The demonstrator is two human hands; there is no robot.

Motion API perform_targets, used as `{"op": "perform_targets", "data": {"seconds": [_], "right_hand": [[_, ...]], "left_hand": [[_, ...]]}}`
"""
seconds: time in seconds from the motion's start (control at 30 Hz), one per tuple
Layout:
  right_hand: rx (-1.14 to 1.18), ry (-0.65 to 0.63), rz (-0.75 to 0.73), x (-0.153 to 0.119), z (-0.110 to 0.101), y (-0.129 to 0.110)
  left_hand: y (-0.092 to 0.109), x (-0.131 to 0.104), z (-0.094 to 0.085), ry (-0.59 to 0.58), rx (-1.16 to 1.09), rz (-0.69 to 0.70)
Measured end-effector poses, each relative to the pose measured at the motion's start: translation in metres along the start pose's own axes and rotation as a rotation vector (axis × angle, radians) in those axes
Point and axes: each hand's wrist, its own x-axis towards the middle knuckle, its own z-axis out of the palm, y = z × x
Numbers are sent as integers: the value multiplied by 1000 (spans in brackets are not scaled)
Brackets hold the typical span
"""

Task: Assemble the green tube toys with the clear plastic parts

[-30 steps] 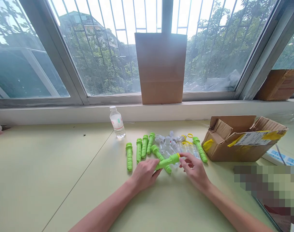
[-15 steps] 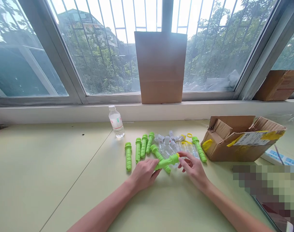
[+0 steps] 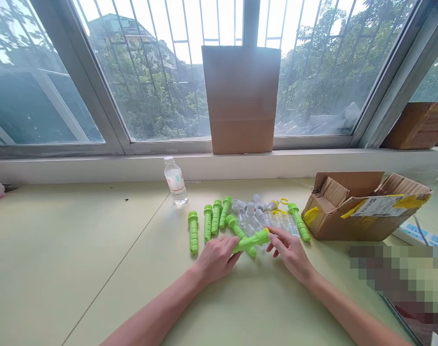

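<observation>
My left hand [image 3: 217,259] is closed round the lower part of a green ridged plastic tube [image 3: 254,240], holding it at a slant with its threaded end to the right. At that end, the fingertips of my right hand [image 3: 293,257] pinch a small yellow ring [image 3: 267,231]; the fingers partly hide it. Beneath the held piece lies another green tube [image 3: 236,226]. Several more stand in a row to the left, among them the leftmost green tube [image 3: 193,233]. Clear plastic bottles [image 3: 251,218] are heaped just behind my hands.
Loose yellow rings [image 3: 284,201] lie behind the clear bottles. One green tube [image 3: 299,222] rests beside an open cardboard box [image 3: 366,223]. A water bottle [image 3: 175,181] stands at the back left. Far right are a power strip [image 3: 417,235] and a dark flat object, partly blurred.
The view has shifted very slightly. Both hands stay at the green tube, with the right fingertips still at its threaded end.
</observation>
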Motion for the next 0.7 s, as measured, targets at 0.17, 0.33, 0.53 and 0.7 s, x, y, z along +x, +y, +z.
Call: {"op": "perform_targets", "data": {"seconds": [0.17, 0.33, 0.53, 0.7], "right_hand": [[27, -16, -11, 0, 0, 1], [24, -23, -39, -1, 0, 0], [-192, -3, -214, -1, 1, 2], [-271, 59, -312, -1, 1, 6]], "left_hand": [[1, 0, 0, 13, -15, -5], [1, 0, 1, 14, -14, -6], [1, 0, 3, 14, -6, -1], [1, 0, 2, 13, -6, 0]]}}
